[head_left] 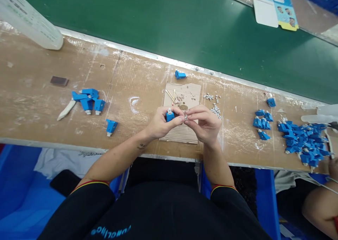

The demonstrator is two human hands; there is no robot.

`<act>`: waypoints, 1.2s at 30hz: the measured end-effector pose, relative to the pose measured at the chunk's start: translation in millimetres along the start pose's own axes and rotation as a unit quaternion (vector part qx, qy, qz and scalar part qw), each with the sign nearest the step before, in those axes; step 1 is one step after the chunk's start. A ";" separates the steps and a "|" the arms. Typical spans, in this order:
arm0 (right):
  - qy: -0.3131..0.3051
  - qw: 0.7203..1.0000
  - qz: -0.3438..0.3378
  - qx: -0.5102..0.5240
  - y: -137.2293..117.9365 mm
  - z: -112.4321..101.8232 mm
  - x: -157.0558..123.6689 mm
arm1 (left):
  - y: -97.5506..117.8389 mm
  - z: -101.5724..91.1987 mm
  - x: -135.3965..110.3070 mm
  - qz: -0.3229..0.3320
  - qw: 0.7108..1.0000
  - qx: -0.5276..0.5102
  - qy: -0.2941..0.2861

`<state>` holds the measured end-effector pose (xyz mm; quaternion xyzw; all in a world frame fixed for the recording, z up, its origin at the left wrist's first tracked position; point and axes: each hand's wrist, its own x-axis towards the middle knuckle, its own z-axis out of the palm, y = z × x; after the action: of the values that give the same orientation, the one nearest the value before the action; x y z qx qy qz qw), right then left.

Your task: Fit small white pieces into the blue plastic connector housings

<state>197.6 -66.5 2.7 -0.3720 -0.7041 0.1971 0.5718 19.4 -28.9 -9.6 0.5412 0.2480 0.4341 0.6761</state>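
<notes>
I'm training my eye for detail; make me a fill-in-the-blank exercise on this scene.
The left hand holds a part mainly coloured ____.
The tiny pieces near the right hand are coloured ____.
The surface beyond the worktop is coloured ____.
The largest pile of parts lies toward the picture's ____ edge.

Missing: blue; gray; green; right.

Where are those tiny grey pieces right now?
In the head view, the grey pieces lie in loose clusters right of centre on the worktop, beside the cardboard sheet and just beyond the right hand.
</notes>
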 end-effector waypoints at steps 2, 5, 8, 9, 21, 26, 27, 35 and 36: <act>-0.008 0.999 -0.005 -0.037 -0.6 -1.4 0.2 | 4.2 -0.9 0.2 0.019 0.999 0.038 0.010; -0.030 0.997 -0.018 -0.072 -0.4 -2.3 0.1 | 7.6 -1.5 0.1 0.013 0.998 0.061 0.001; -0.022 0.995 -0.036 -0.091 -0.3 -1.6 0.7 | 7.4 -0.7 -0.8 0.024 0.997 0.078 -0.014; -0.019 0.994 -0.042 -0.095 -0.4 -1.1 0.9 | 7.0 -0.2 -1.1 0.032 0.996 0.083 -0.016; -0.023 0.998 -0.014 -0.054 0.1 0.3 -3.7 | 1.3 4.8 -2.5 0.049 0.998 0.047 -0.014; -0.014 0.998 -0.004 -0.055 -0.7 2.0 -2.0 | -0.3 4.5 -2.3 0.047 0.997 0.052 -0.013; -0.006 0.999 -0.006 -0.042 -1.0 3.3 -1.6 | -0.5 4.5 -1.8 0.046 0.998 0.047 -0.017; 0.020 0.999 -0.025 -0.010 1.3 -3.5 3.2 | 5.7 3.2 3.9 -0.080 0.981 -0.156 -0.079; 0.016 0.999 -0.030 -0.021 2.9 -8.7 3.8 | 8.2 1.1 4.9 -0.092 0.977 -0.178 -0.073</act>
<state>206.5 -63.0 5.5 -0.3656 -0.7096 0.1592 0.5809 20.1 -25.0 -0.8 0.4176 0.1656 0.3664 0.8148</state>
